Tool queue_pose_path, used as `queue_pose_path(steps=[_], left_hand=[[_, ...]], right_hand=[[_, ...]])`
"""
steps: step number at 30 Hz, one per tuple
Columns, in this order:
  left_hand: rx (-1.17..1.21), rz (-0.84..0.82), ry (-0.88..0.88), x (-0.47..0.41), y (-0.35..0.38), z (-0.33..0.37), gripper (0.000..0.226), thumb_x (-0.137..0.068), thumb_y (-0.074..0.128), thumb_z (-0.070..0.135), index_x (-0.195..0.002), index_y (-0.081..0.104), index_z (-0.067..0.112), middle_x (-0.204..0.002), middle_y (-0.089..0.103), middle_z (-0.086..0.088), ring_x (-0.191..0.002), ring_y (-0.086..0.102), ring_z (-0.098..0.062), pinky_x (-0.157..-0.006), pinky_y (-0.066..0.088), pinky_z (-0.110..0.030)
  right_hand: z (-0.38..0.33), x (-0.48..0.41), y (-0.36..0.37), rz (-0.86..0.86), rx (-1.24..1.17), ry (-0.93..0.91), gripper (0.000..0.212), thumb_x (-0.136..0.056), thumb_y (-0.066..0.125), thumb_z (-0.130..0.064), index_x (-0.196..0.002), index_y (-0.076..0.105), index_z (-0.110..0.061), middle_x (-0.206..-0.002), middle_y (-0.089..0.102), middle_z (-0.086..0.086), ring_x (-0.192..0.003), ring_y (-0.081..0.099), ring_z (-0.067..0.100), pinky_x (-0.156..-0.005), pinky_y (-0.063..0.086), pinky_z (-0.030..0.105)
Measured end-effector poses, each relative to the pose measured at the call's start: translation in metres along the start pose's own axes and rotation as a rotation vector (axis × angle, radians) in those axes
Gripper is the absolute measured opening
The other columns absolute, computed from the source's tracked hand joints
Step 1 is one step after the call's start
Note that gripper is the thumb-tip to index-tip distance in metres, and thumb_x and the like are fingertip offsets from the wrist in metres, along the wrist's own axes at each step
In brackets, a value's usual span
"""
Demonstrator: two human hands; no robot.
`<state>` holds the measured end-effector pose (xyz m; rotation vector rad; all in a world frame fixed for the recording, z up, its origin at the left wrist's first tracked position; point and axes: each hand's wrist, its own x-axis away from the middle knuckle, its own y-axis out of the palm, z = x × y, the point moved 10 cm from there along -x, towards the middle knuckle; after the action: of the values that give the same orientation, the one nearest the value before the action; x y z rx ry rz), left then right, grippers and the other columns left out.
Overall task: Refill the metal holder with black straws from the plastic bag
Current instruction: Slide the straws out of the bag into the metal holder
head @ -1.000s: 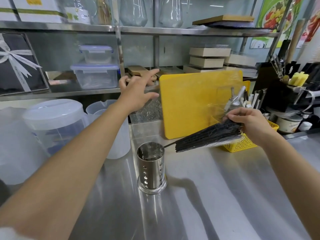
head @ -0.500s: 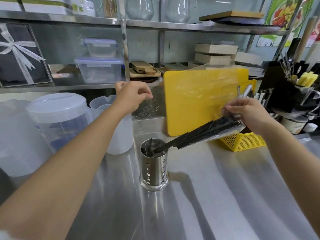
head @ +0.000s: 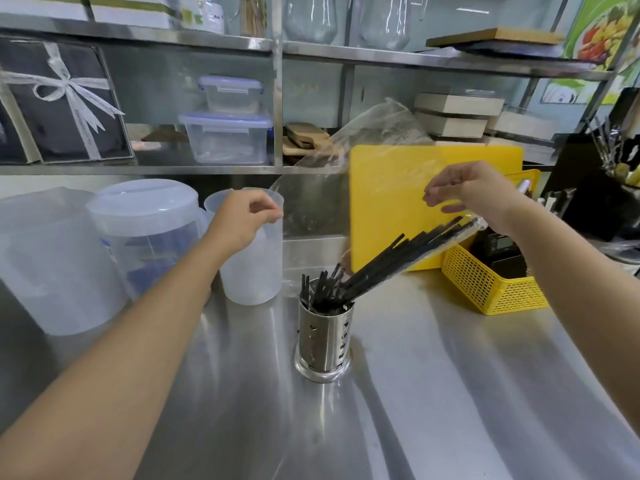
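Observation:
The perforated metal holder (head: 325, 341) stands upright on the steel counter (head: 450, 393). Black straws (head: 398, 251) slant down from the right, their lower ends inside the holder. Several stand loose in it. A clear plastic bag (head: 374, 133) is stretched between my hands above the holder, and the straws' upper ends are still in its lower fold. My left hand (head: 242, 220) pinches the bag's edge up and to the left of the holder. My right hand (head: 478, 195) pinches the plastic just above the straws' upper ends.
A yellow cutting board (head: 391, 216) leans upright behind the holder. A yellow mesh basket (head: 485, 289) sits at its right. Translucent plastic pitchers (head: 145, 230) and a jug (head: 252, 271) crowd the left. Shelves with lidded containers (head: 227, 140) run along the back.
My left hand went from open and reaching to pinching the bag's edge. My right hand raised the bag's end, and the straws slid down into the holder.

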<state>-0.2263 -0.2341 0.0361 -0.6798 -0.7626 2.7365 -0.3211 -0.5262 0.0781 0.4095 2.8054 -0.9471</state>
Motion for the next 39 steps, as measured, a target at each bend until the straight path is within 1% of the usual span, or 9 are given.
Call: queue_pose_path(steps=[4,8,13,16,21,25,29,33,39], left_hand=[[0.050,0.014,-0.042,0.011,0.003,-0.023,0.007,-0.088,0.057,0.013,-0.088,0.064,0.010,-0.079,0.061,0.008,-0.077,0.055,0.002,-0.067,0.034,-0.010],[0.136,0.055,-0.075,0.020,0.002,-0.042,0.008,-0.088,0.057,0.010,-0.082,0.062,0.011,-0.079,0.064,0.004,-0.079,0.060,-0.005,-0.073,0.039,-0.014],[0.170,0.095,-0.115,0.024,0.001,-0.059,0.008,-0.087,0.057,0.011,-0.082,0.063,0.012,-0.081,0.066,0.003,-0.083,0.061,-0.010,-0.081,0.044,-0.020],[0.242,0.120,-0.120,0.027,0.002,-0.066,0.012,-0.087,0.056,0.005,-0.078,0.061,0.012,-0.078,0.064,-0.001,-0.077,0.060,-0.010,-0.077,0.046,-0.017],[0.391,0.157,-0.200,0.033,0.005,-0.088,0.019,-0.085,0.057,0.000,-0.074,0.059,0.015,-0.076,0.063,-0.006,-0.075,0.062,-0.016,-0.082,0.049,-0.026],[0.436,0.192,-0.239,0.039,0.006,-0.105,0.019,-0.085,0.056,-0.002,-0.074,0.058,0.013,-0.066,0.065,-0.001,-0.058,0.064,0.000,-0.072,0.050,-0.021],[0.442,0.215,-0.271,0.047,0.004,-0.118,0.020,-0.085,0.056,-0.001,-0.073,0.059,0.014,-0.070,0.064,-0.004,-0.058,0.064,-0.001,-0.059,0.050,-0.011],[0.478,0.226,-0.326,0.054,0.004,-0.133,0.019,-0.085,0.057,0.000,-0.073,0.060,0.013,-0.069,0.067,-0.005,-0.070,0.061,-0.017,-0.073,0.049,-0.027],[0.543,0.255,-0.394,0.064,0.001,-0.146,0.014,-0.086,0.058,0.003,-0.076,0.062,0.012,-0.064,0.070,0.001,-0.072,0.062,-0.019,-0.084,0.048,-0.037]], right_hand=[[-0.009,-0.002,0.014,-0.023,0.083,-0.050,0.006,-0.084,0.062,-0.010,-0.083,0.063,-0.016,-0.084,0.065,0.001,-0.085,0.061,0.017,-0.080,0.048,0.033],[-0.011,0.000,0.014,0.030,0.086,-0.094,0.022,-0.083,0.064,-0.021,-0.101,0.061,-0.008,-0.092,0.061,0.001,-0.088,0.055,0.014,-0.076,0.041,0.025],[0.014,0.011,0.001,0.103,-0.126,-0.066,0.031,-0.082,0.059,-0.037,-0.107,0.058,-0.019,-0.108,0.061,-0.002,-0.102,0.056,0.012,-0.077,0.041,0.024],[0.036,0.018,0.003,0.038,-0.367,-0.021,0.050,-0.069,0.065,-0.051,-0.108,0.059,-0.021,-0.109,0.063,-0.001,-0.109,0.058,0.022,-0.080,0.047,0.035],[0.050,0.018,0.017,-0.059,-0.464,-0.037,0.066,-0.046,0.081,-0.056,-0.098,0.065,-0.020,-0.105,0.066,0.004,-0.090,0.066,0.015,-0.078,0.053,0.035],[0.038,0.017,0.033,-0.067,-0.391,-0.070,0.053,-0.056,0.076,-0.051,-0.099,0.068,-0.021,-0.100,0.069,0.005,-0.093,0.066,0.020,-0.073,0.056,0.028],[0.020,0.014,0.043,0.015,-0.356,-0.090,0.013,-0.085,0.059,-0.020,-0.093,0.067,-0.014,-0.093,0.067,0.007,-0.085,0.064,0.019,-0.074,0.053,0.032],[0.003,0.008,0.044,0.091,-0.343,-0.116,0.013,-0.087,0.057,-0.019,-0.090,0.069,-0.014,-0.088,0.068,0.006,-0.077,0.064,0.014,-0.068,0.053,0.028],[-0.028,0.002,0.046,0.130,-0.280,-0.211,0.015,-0.087,0.057,-0.023,-0.087,0.070,-0.015,-0.085,0.069,0.002,-0.076,0.064,0.013,-0.066,0.052,0.026]])
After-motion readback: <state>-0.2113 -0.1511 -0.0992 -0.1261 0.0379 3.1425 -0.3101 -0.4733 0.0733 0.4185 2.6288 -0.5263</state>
